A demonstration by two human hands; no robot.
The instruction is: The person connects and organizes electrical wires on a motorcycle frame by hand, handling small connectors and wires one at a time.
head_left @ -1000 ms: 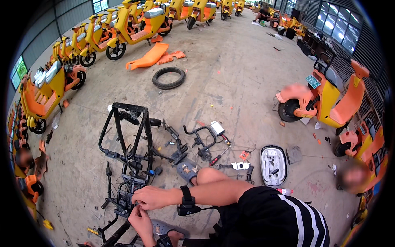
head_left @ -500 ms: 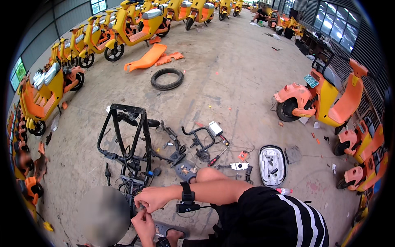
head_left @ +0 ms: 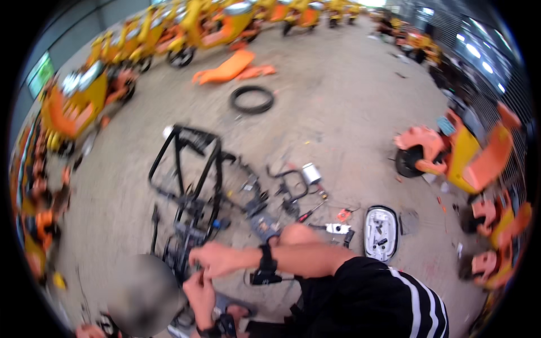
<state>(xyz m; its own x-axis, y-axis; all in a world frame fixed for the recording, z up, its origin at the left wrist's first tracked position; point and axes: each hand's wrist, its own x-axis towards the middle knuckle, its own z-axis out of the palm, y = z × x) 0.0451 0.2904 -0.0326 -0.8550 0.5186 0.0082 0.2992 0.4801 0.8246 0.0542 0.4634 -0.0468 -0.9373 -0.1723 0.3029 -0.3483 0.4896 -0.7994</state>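
My right hand point(head_left: 211, 259) is pinched at the lower part of a black metal scooter frame point(head_left: 179, 158). Just below it my left hand point(head_left: 198, 293) has its fingers closed, close to the right thumb. Whatever is between the fingers is too small and smeared to make out. Black wiring and brackets point(head_left: 186, 239) lie beside both hands. A round blurred patch hides the area left of them. At the bottom left edge shows what looks like another person's hand point(head_left: 90, 331).
Around the frame lie loose black tubes point(head_left: 287, 186), a silver box point(head_left: 311, 173), a screwdriver point(head_left: 307, 214) and a white-lined tray point(head_left: 380, 231). Farther off are a tyre point(head_left: 252, 100) and orange panels point(head_left: 222, 70). Yellow-orange scooters point(head_left: 468, 152) line both sides; distant figures are blurred.
The whole view has shifted and blurred, with most objects now further right. Both hands stay pinched together at the frame. What looks like another hand has appeared at the bottom left.
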